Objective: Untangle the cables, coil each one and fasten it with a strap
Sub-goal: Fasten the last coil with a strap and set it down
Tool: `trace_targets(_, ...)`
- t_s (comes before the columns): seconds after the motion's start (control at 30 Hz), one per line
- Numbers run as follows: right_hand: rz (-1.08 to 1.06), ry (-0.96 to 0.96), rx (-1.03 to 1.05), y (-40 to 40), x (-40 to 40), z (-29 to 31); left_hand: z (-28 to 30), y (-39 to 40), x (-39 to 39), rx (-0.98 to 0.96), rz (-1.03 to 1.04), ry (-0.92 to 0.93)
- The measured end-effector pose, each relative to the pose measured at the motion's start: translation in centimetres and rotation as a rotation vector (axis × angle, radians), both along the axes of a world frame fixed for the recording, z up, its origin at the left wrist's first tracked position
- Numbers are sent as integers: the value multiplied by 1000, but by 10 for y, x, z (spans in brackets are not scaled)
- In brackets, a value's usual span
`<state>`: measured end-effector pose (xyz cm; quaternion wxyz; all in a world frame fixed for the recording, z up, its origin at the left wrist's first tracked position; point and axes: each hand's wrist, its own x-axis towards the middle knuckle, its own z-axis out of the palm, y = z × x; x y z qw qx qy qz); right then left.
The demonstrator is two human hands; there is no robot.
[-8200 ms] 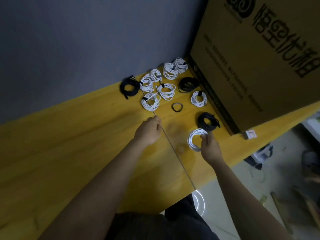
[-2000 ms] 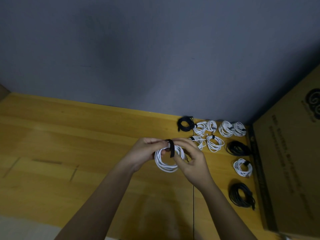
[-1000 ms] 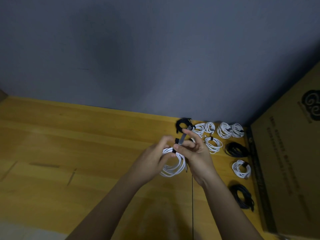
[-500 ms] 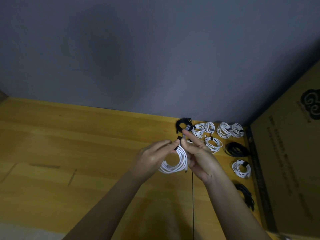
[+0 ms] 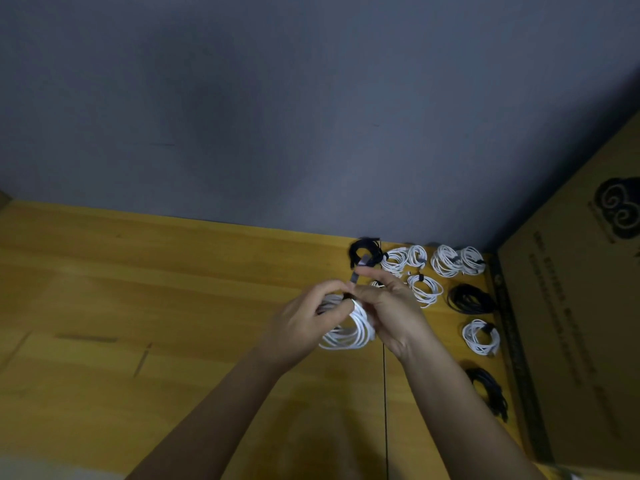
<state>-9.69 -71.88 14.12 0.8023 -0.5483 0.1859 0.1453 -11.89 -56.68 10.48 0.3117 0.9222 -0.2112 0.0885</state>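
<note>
A yellow wooden tabletop is running across the lower half of the view, butting against a plain grey wall that is filling everything above it. At the right a large cardboard box with dark printing is standing on the table, against the wall. Both hands are meeting above the wood: the left hand is curling its fingers around a white cable coil, holding it off the surface, while the right hand is pinching a black strap whose free end is sticking up above the coil. Between the hands and the box, finished coils are lying on the table: white coils in a row along the wall, a black coil nearer the box.
</note>
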Motion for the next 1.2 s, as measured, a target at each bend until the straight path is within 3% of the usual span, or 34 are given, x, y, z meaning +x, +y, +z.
trace_targets(0.1,1,-61,-58,-2,1,5,4,2,-1,67,-77,-77)
trace_targets(0.3,-6,-220,-203,-4,5,9,5,2,0,-168,-130,-184)
trace_targets(0.47,20,-419,-398,-2,9,6,5,3,5,-265,-103,-87)
trace_targets(0.73,14,-582,-448,5,7,-1,-3,0,11,-460,48,1)
trace_targets(0.9,67,-646,-584,7,1,-5,3,4,16,-648,123,308)
trace_targets(1.07,119,-607,-617,6,7,-7,3,1,18,-543,100,348)
trace_targets(1.2,68,-641,-580,5,5,-8,8,-3,21,-622,176,353)
